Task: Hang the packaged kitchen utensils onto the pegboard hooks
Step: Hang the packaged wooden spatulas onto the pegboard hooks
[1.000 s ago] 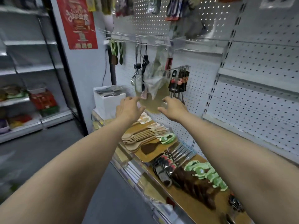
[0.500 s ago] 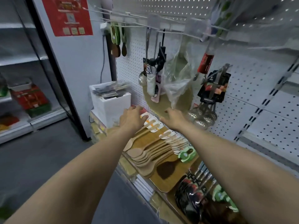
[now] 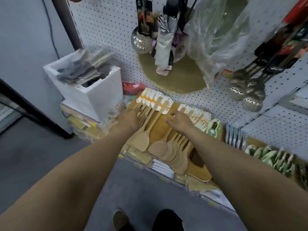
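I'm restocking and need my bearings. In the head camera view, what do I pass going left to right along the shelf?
white foam box → left hand → right hand → green-carded pack → pile of green utensils

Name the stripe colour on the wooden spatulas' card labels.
Orange, across white card labels, head view.

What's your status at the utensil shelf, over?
Left hand on the carded wooden spatulas, right hand at the wooden spoons beside them; grip unclear. All lying flat, none lifted. Plastic bag hangs over the pegboard above.
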Tool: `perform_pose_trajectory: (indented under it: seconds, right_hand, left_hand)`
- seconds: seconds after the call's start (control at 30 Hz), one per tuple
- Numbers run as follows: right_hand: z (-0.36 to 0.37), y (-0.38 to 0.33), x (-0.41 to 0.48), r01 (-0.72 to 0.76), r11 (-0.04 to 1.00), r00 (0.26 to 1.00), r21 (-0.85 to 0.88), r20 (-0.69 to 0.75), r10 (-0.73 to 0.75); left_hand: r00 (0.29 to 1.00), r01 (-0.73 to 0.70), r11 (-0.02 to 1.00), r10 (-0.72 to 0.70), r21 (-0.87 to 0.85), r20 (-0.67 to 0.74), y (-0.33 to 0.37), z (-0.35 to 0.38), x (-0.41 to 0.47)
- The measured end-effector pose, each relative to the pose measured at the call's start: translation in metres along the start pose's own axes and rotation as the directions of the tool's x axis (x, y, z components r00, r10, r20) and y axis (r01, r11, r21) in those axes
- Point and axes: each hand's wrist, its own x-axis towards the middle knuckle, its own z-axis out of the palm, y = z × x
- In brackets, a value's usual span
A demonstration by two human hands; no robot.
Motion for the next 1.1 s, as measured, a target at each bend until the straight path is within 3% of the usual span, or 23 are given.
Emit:
perform_pose_trajectory:
  seconds: [0.17, 0.33, 0.43, 0.5, 0.6, 0.73, 0.97, 1.1]
  right_hand:
    - [0.042, 0.014, 0.038, -0.158, 0.981, 0.987, 0.11, 0.03, 0.156]
    - [0.078, 0.022, 0.095, -0.314, 0.909, 0.949, 0.273, 0.096, 0.299]
    - [0.097, 0.023, 0.128, -0.416, 0.789, 0.909, 0.452, 0.197, 0.366]
    - [0.11, 0.026, 0.148, -0.493, 0.648, 0.868, 0.58, 0.285, 0.406]
    - [0.123, 0.031, 0.171, -0.541, 0.508, 0.834, 0.67, 0.349, 0.427]
    - [0.128, 0.029, 0.188, -0.571, 0.383, 0.804, 0.726, 0.401, 0.439]
    - [0.134, 0.036, 0.203, -0.604, 0.28, 0.754, 0.746, 0.422, 0.503]
    - [0.133, 0.043, 0.196, -0.577, 0.146, 0.759, 0.804, 0.461, 0.461]
  left_hand:
    - [0.989, 0.053, 0.99, -0.035, -0.127, 0.146, -0.028, 0.038, 0.031]
    - [0.976, 0.127, 0.955, -0.073, -0.267, 0.204, -0.053, 0.083, 0.065]
    - [0.968, 0.157, 0.945, -0.09, -0.287, 0.233, -0.06, 0.102, 0.09]
    - [0.965, 0.148, 0.948, -0.075, -0.282, 0.252, -0.064, 0.113, 0.106]
    - [0.962, 0.156, 0.948, -0.082, -0.277, 0.262, -0.065, 0.125, 0.124]
    - [0.949, 0.211, 0.936, -0.129, -0.28, 0.286, -0.063, 0.137, 0.138]
    - [0.941, 0.286, 0.92, -0.216, -0.269, 0.261, -0.063, 0.152, 0.152]
    - [0.927, 0.315, 0.917, -0.242, -0.245, 0.287, -0.057, 0.151, 0.155]
